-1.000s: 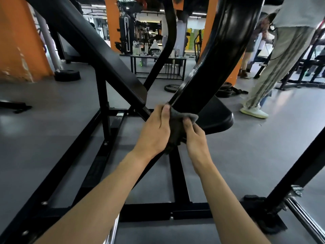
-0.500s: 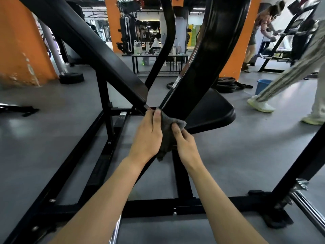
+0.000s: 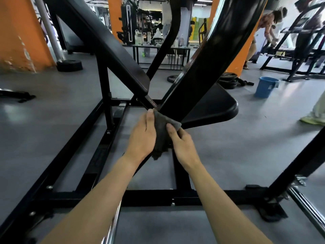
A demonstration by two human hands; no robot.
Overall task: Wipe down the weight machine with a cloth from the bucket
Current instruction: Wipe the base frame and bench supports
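On the grey gym floor, the blue bucket well off to the right, the left hand and right hand clasp the dark cloth round the weight machine bar's lower end, mid-wipe by my judgement, which next calls for sliding the cloth along it.

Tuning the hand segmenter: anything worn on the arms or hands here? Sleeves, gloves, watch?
Nothing visible: left hand and right hand are bare, no gloves, rings or watch. Likewise left forearm and right forearm, uncovered to the frame edge; no sleeves or markings.
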